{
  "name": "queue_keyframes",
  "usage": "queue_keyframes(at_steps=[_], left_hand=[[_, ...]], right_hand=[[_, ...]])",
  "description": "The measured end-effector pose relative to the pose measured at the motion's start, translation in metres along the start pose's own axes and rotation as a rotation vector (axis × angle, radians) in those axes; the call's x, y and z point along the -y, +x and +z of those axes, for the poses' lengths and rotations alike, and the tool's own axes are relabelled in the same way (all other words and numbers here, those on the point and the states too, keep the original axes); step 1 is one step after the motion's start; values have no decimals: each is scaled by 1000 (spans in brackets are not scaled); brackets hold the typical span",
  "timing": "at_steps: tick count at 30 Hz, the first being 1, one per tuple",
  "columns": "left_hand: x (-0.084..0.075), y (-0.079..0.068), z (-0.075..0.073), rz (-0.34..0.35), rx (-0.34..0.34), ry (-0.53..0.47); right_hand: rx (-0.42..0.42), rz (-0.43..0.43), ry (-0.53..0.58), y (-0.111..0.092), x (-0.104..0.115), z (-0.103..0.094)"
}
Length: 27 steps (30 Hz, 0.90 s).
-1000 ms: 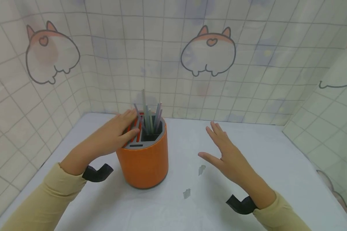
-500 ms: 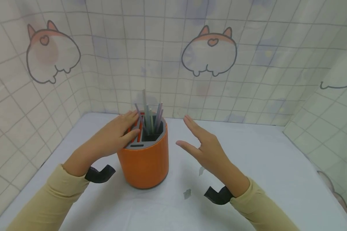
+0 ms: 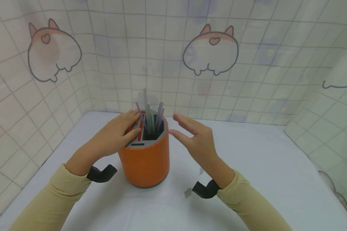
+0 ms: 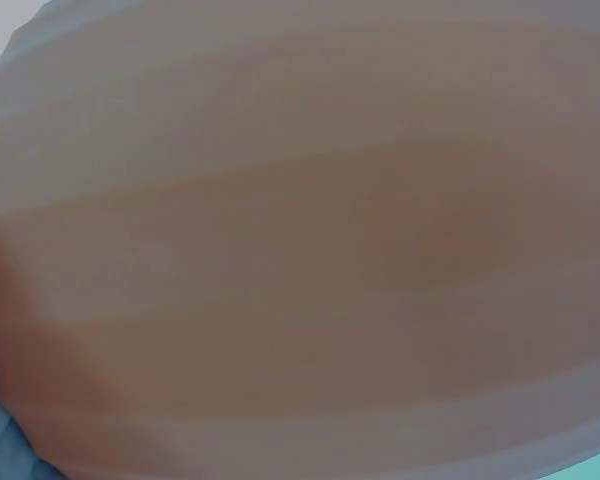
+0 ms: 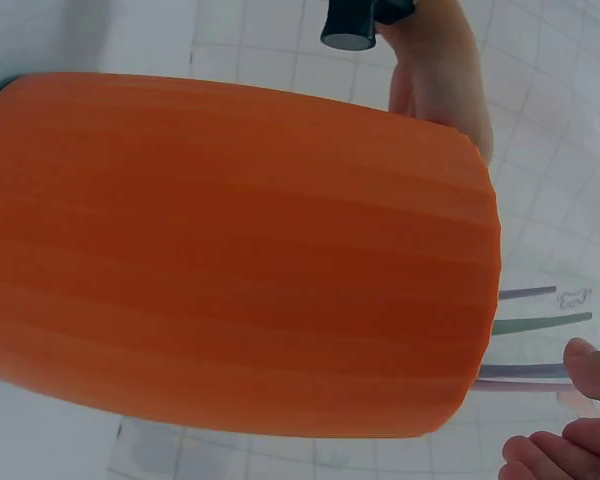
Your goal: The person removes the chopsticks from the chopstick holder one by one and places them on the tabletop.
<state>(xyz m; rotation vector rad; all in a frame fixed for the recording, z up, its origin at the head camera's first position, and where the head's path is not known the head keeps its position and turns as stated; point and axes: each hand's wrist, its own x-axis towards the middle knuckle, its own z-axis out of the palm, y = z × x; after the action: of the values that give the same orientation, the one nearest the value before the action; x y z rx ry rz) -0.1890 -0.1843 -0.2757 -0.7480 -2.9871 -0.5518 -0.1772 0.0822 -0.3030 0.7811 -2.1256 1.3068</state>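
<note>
An orange round pen holder stands upright on the table, left of centre in the head view. Its grey top insert has slots and a dark compartment. Several thin pale sticks, purple, green and whitish, lean in that compartment. My left hand rests on the left part of the top, fingers extended and thumb toward the slots. Just right of the rim hovers my right hand, thumb and fingers apart, holding nothing. The right wrist view shows the orange wall close up. A blurred brownish surface fills the left wrist view.
A white cloth covers the table, with a small grey patch in front of the right hand. Grid-patterned curtains with dog drawings close off the back and both sides. Black wrist mounts sit on both wrists.
My right hand has moved left across the table to the holder's right rim, and its fingers have drawn closer together. The left hand stays on the holder.
</note>
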Motion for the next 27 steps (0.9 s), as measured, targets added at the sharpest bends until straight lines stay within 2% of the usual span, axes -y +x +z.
queue_keyframes(at_steps=[17,27], left_hand=[[-2,0,1,-12,-24,-13],[0,0,2,-15,-33,-18]], right_hand=[[-40,128,254,18,4,23],[-74,122,207,24,2,31]])
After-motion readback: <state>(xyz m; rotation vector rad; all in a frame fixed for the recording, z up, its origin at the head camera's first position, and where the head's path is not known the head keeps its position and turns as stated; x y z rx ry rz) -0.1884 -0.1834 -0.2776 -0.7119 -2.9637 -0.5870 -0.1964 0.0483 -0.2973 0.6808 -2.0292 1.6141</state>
